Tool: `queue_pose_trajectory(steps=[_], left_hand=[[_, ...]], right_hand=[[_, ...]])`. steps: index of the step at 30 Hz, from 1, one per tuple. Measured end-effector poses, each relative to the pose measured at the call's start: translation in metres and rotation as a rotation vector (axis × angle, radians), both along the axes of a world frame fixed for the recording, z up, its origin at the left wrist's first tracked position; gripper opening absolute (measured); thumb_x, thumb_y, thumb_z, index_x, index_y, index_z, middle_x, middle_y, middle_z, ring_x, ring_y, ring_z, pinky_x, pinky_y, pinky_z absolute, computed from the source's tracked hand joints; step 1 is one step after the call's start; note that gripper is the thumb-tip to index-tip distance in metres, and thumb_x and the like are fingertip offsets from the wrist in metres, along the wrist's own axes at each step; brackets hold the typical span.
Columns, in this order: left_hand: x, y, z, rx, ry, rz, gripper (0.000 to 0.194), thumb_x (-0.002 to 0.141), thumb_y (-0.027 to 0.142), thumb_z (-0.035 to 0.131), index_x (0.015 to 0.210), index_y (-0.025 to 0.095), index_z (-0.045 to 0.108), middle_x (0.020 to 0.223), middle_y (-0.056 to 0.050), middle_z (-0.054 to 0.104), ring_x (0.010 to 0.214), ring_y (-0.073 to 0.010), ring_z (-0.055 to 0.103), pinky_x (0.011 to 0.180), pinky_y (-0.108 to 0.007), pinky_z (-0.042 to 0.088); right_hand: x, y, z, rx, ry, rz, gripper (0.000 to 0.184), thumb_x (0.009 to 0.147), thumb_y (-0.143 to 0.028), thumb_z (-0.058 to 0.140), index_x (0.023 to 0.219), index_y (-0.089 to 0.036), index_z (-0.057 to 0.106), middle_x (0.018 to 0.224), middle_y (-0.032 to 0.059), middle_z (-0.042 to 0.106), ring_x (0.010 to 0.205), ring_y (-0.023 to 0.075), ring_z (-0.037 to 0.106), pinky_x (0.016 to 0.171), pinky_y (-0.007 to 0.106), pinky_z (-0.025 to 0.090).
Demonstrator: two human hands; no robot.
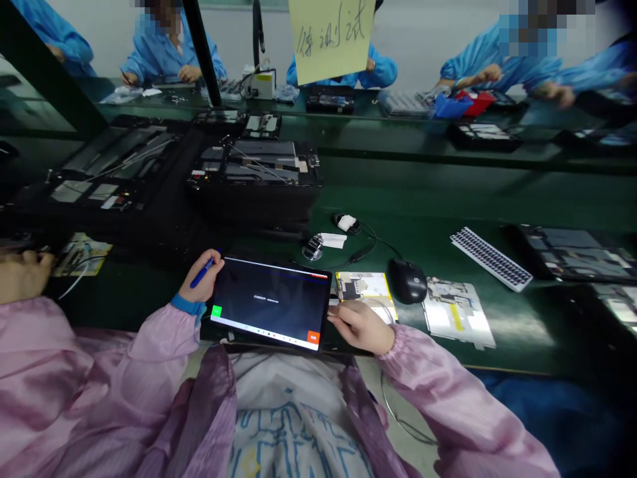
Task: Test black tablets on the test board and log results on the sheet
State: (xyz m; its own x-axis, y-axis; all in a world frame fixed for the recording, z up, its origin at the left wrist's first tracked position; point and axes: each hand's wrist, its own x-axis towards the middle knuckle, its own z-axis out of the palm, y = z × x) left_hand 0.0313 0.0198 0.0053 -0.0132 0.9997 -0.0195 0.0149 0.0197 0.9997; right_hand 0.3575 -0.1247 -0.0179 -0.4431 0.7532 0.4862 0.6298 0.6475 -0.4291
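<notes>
A tablet (269, 302) with a lit dark screen lies tilted before me, a green square and a red square in its lower corners. My left hand (203, 275) grips its left edge and also holds a blue pen (204, 271) between the fingers. At the right edge, my right hand (361, 325) has its fingers pinched together. A thin pale cable (384, 307) loops behind that hand and its end seems to be in the fingers, though they mostly hide it. Just beyond lies an opened panel with yellow edges (361, 284).
A black mouse (408, 280), a silver panel (458, 312), a white key grid (490, 257) and a coiled cable (347, 224) lie nearby. Stacks of opened devices (259, 169) stand behind. A neighbour's hand (24, 273) is at left; co-workers sit opposite. A yellow note (331, 40) hangs above.
</notes>
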Motion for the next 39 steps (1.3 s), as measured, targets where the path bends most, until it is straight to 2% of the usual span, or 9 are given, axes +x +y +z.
queue_pose_trajectory(steps=[7,13,19,25,28,30,33,36,39], left_hand=[[-0.007,-0.029,0.001,-0.063,-0.093,0.084,0.028,0.057,0.02,0.073,0.061,0.019,0.045,0.058,0.005,0.037,0.054,-0.0092,0.032,0.051,-0.023,0.025],[-0.014,-0.041,-0.001,-0.069,-0.097,0.126,0.031,0.054,0.023,0.076,0.059,0.019,0.045,0.056,0.005,0.036,0.053,-0.0096,0.032,0.05,-0.023,0.025],[-0.013,-0.04,0.002,-0.07,-0.078,0.126,0.033,0.051,0.024,0.078,0.058,0.019,0.046,0.057,0.004,0.038,0.054,-0.01,0.034,0.05,-0.023,0.027],[-0.013,-0.034,-0.001,-0.062,-0.038,0.146,0.034,0.049,0.024,0.08,0.058,0.019,0.047,0.055,0.005,0.037,0.051,-0.009,0.03,0.047,-0.023,0.02],[-0.012,-0.034,0.0,-0.079,-0.02,0.144,0.035,0.049,0.026,0.08,0.058,0.019,0.048,0.054,0.005,0.036,0.049,-0.0087,0.028,0.046,-0.024,0.017],[-0.011,-0.034,0.001,-0.081,-0.01,0.148,0.034,0.049,0.026,0.081,0.058,0.019,0.048,0.054,0.005,0.036,0.05,-0.0089,0.028,0.046,-0.024,0.017],[-0.01,-0.034,0.001,-0.056,-0.001,0.166,0.035,0.048,0.026,0.081,0.058,0.019,0.048,0.057,0.004,0.037,0.053,-0.0094,0.03,0.048,-0.024,0.021],[-0.01,-0.033,-0.001,-0.032,-0.002,0.182,0.037,0.047,0.027,0.081,0.059,0.019,0.047,0.062,0.004,0.039,0.058,-0.0099,0.034,0.053,-0.024,0.028],[-0.011,-0.032,-0.003,-0.027,-0.01,0.181,0.036,0.047,0.027,0.081,0.059,0.019,0.048,0.065,0.003,0.041,0.061,-0.0108,0.038,0.057,-0.024,0.031]], right_hand=[[0.007,0.008,0.015,-0.04,0.074,0.101,0.016,0.095,-0.024,0.045,0.094,-0.019,0.06,0.064,0.0031,0.062,0.054,0.0131,0.058,0.05,0.024,0.044],[0.008,0.009,0.014,-0.068,0.076,0.163,0.017,0.095,-0.024,0.045,0.092,-0.02,0.062,0.06,0.0029,0.061,0.054,0.0141,0.058,0.05,0.025,0.045],[0.01,0.014,0.007,-0.084,0.095,0.195,0.018,0.096,-0.025,0.045,0.092,-0.02,0.062,0.061,0.0029,0.063,0.053,0.0138,0.058,0.05,0.025,0.046],[0.016,0.019,-0.004,-0.133,0.103,0.189,0.023,0.096,-0.03,0.045,0.089,-0.021,0.064,0.064,0.0035,0.066,0.055,0.0135,0.061,0.053,0.025,0.048],[0.016,0.018,-0.002,-0.125,0.18,0.194,0.017,0.095,-0.03,0.05,0.091,-0.02,0.064,0.071,0.004,0.071,0.06,0.0135,0.064,0.057,0.025,0.051],[0.017,0.018,0.003,-0.15,0.21,0.183,0.018,0.095,-0.033,0.051,0.097,-0.02,0.064,0.082,0.0062,0.073,0.07,0.0153,0.067,0.064,0.028,0.054],[0.024,0.021,0.009,-0.197,0.211,0.089,0.022,0.095,-0.036,0.049,0.103,-0.022,0.064,0.09,0.0075,0.072,0.08,0.0183,0.066,0.07,0.033,0.055],[0.036,0.035,0.014,-0.185,0.228,-0.195,0.021,0.095,-0.032,0.048,0.106,-0.022,0.063,0.093,0.0074,0.07,0.083,0.0203,0.064,0.075,0.037,0.054],[0.04,0.059,0.018,-0.135,0.08,-0.462,0.03,0.092,-0.021,0.048,0.12,-0.019,0.059,0.104,0.0132,0.065,0.094,0.0262,0.06,0.083,0.044,0.051]])
